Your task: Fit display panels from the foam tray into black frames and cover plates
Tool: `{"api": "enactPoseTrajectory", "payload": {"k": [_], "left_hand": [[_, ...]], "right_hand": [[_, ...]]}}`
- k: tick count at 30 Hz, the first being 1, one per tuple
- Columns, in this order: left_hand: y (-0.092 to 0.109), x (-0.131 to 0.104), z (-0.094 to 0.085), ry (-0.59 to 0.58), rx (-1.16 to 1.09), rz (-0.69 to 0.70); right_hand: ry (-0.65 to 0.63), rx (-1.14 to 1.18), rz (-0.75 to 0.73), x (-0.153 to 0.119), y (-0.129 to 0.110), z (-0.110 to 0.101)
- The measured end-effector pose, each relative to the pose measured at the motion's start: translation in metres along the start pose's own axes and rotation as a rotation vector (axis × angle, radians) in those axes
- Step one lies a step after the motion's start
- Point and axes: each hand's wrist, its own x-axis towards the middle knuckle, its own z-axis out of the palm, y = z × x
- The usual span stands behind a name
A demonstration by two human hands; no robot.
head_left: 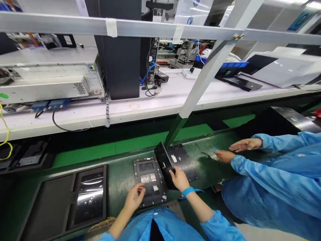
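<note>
My right hand [180, 178], with a blue band at the wrist, grips the near edge of a thin black panel [166, 164]. The panel stands tilted on its edge on the green bench. My left hand [135, 196] has its fingers curled into a pinch; whatever is in them, if anything, is too small to make out. Just beyond the left hand lies a flat black plate [149, 179] with cut-out windows, small pale stickers and holes along its border. Behind the raised panel, a second black plate [184, 160] with white labels lies flat.
At left lies a black foam tray [59, 197] holding a glossy black sheet [90, 197]. To the right, a co-worker in blue has both hands [234, 152] over the bench. A slanted post [200, 87] rises behind the plates, under a white shelf [155, 108] of equipment.
</note>
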Motion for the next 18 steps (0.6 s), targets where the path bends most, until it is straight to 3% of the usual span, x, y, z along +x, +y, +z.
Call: {"api": "enactPoseTrajectory", "payload": {"k": [2,4,6,8,12,14,18], "left_hand": [[0.019,0.018,0.034,-0.106,-0.11,0.031],[0.036,0.028,0.056,-0.132,-0.164,0.04],[0.052,0.032,0.068,-0.132,-0.278,0.006],[0.063,0.032,0.075,-0.054,-0.43,-0.007],[0.053,0.027,0.079,0.158,-0.515,-0.082],[0.035,0.02,0.079,0.167,-0.457,-0.18],[0.0,0.002,0.074,0.217,-0.255,-0.294]], "right_hand": [[0.012,0.089,-0.107,-0.015,0.011,-0.019],[0.032,0.224,-0.172,-0.034,0.02,-0.039],[0.074,0.378,-0.158,-0.052,0.025,-0.053],[0.154,0.491,-0.084,-0.063,0.025,-0.054],[0.254,0.391,0.163,-0.068,0.022,-0.017],[0.187,0.259,0.244,-0.067,0.022,0.009],[-0.034,0.064,0.272,-0.062,0.016,0.048]]}}
